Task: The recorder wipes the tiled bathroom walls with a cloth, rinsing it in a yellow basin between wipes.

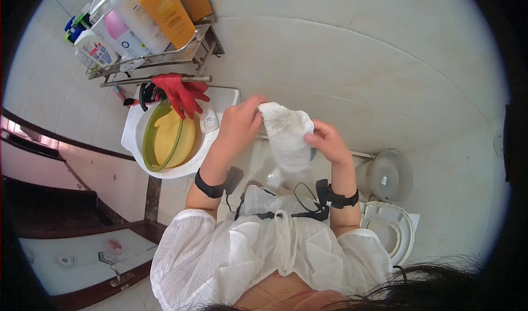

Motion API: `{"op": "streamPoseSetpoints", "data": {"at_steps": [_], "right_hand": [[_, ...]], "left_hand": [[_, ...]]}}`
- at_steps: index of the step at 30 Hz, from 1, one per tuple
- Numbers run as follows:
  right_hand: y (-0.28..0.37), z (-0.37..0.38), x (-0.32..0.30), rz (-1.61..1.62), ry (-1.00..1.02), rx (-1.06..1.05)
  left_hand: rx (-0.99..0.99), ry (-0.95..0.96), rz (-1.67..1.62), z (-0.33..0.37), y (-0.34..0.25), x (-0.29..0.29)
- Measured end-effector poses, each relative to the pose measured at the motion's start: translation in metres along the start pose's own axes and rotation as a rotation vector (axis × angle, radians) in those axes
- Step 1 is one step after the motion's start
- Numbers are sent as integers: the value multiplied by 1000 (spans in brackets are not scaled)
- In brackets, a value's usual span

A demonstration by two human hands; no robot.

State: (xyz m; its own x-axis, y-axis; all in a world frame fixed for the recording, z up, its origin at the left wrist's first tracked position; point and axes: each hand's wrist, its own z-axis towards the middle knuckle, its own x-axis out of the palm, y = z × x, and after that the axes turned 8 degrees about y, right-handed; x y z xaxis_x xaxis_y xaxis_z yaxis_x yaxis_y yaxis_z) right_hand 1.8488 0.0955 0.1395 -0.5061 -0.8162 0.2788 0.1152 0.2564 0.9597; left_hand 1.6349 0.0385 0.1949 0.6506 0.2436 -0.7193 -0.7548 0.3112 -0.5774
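Observation:
Between my two hands hangs a white cloth (289,138) with a fuzzy, towel-like surface and a greyish stain across its upper part. My left hand (242,121) pinches its upper left corner. At the upper right edge, the thumb and fingers of my right hand (330,140) are closed on the same cloth. A small bluish patch shows at the cloth's lower right side. The cloth is held up in front of me, over the floor.
On the left, a white washbasin (223,96) holds a green-rimmed yellow basin (173,138). Red rubber gloves (181,94) drape over a rail below a shelf (187,52) of bottles and boxes. A toilet (404,231) and a translucent bucket (390,173) stand right.

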Motion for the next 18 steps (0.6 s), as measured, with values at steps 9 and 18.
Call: {"op": "streamPoseSetpoints", "data": {"at_steps": [9, 18], "right_hand": [[-2, 9, 14, 102, -107, -310], [2, 16, 17, 4, -154, -399]], "left_hand": [[-122, 166, -566, 6, -2, 13], [-193, 383, -801, -1, 8, 16]]}}
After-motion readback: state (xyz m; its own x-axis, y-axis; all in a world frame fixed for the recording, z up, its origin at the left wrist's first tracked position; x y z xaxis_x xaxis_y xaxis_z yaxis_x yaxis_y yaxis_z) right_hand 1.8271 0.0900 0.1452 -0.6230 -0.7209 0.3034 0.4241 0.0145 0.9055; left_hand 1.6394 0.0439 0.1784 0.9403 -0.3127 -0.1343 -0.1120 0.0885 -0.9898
